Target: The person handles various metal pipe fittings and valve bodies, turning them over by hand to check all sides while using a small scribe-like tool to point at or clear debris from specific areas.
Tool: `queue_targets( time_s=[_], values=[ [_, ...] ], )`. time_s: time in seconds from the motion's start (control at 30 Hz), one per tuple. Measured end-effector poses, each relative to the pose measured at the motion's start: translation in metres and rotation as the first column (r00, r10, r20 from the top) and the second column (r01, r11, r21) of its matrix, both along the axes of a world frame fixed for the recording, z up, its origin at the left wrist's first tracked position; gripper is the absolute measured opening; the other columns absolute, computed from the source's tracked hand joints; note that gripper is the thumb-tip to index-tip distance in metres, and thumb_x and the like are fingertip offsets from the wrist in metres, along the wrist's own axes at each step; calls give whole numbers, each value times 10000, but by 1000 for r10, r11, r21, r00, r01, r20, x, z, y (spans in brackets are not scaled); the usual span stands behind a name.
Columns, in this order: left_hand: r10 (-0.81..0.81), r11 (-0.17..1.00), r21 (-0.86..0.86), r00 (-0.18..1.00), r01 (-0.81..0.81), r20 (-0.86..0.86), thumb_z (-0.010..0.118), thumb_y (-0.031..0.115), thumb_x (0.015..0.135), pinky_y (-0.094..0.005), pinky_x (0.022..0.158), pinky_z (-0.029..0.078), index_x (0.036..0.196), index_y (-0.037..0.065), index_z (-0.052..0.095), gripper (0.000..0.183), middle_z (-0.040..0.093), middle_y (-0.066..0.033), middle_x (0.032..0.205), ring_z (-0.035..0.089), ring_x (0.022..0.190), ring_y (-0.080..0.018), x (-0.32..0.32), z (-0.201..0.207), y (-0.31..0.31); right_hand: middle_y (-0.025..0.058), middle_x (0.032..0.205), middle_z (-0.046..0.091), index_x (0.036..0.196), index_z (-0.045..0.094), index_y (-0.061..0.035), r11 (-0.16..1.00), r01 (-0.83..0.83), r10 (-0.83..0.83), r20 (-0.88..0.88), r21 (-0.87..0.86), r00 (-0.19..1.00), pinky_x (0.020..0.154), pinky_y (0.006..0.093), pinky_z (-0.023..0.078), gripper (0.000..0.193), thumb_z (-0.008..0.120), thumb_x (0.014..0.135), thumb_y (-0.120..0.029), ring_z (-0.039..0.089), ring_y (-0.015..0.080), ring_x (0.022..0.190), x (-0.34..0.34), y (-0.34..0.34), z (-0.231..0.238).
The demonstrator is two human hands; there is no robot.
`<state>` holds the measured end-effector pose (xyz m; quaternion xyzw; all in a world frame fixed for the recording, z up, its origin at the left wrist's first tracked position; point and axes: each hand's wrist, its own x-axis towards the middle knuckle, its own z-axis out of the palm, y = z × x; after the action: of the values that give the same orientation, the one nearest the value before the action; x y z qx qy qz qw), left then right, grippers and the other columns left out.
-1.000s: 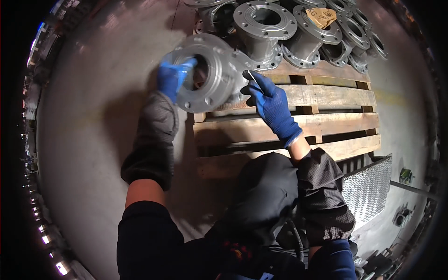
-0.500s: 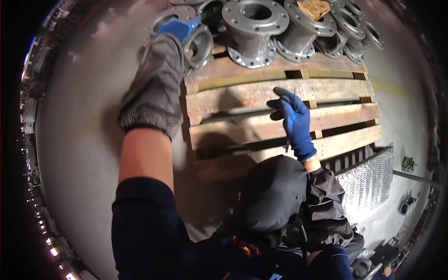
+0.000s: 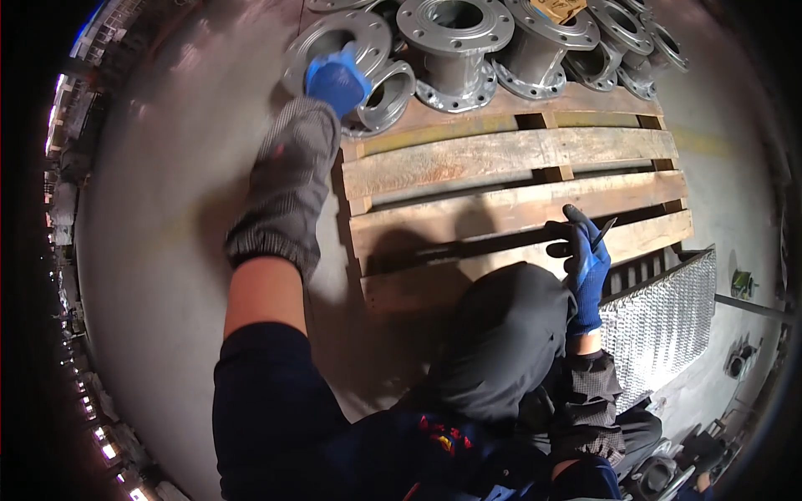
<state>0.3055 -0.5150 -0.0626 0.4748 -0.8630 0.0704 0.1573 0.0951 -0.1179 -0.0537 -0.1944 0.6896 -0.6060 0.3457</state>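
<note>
Small bright lights (image 3: 109, 451) and blurred clutter line the dark left rim, beside a broad, smooth grey floor (image 3: 159, 250); next comes a wooden pallet (image 3: 501, 152) of pale, worn slats with dark gaps between them, a shadow falling across its nearer left part. Metal pipe fittings (image 3: 455, 71) stand in a row along its far edge, one bearing a torn piece of brown card (image 3: 558, 8), and to the right a silvery textured panel (image 3: 660, 326) catches the light near a faint yellow floor stripe (image 3: 702, 142). At the pallet's far left corner sits a flanged fitting (image 3: 373, 37), dull grey, with a round bore and bolt holes around its tilted face; the blue-gloved left hand (image 3: 338, 82) reaches to the lower edge of that bore, though whether its fingers grip cannot be told. Over the pallet's near right part, the right hand (image 3: 589, 259), gloved in blue with dark fingertips, grasps a slim dark tool (image 3: 604, 233), index finger extended
</note>
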Motion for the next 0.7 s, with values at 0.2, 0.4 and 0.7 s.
queue_targets(
  time_s=[0.2, 0.4, 0.7],
  values=[
    [-28, 999, 26, 981, 23, 192, 529, 187, 728, -420, 1002, 349, 1358, 140, 378, 649, 531, -167, 1237, 503, 1135, -318, 15, -11, -14, 120, 975, 657, 1198, 557, -46, 997, 62, -64, -36, -53, 997, 588, 224, 459, 291, 456, 947, -151, 601, 115, 721, -2, 51, 23],
    [198, 978, -100, 960, -181, 199, 625, 339, 742, -442, 1074, 267, 1392, 78, 296, 774, 290, -196, 1435, 286, 1319, -370, 13, -22, -14, 130, 906, 659, 1195, 542, -12, 961, 276, -272, -249, -19, 929, 593, 226, 471, 313, 432, 964, -192, 592, 114, 696, -35, 171, 64],
    [436, 880, -212, 900, -426, 2, 732, 449, 643, -490, 1022, 313, 1383, 67, 291, 943, 342, -220, 1383, 326, 1280, -381, 11, -72, 66, 56, 788, 649, 1161, 535, 11, 701, 713, -645, 441, 17, 624, 336, 131, 245, 482, 386, 955, -399, 387, 25, 406, 66, 347, 58]
  ],
)
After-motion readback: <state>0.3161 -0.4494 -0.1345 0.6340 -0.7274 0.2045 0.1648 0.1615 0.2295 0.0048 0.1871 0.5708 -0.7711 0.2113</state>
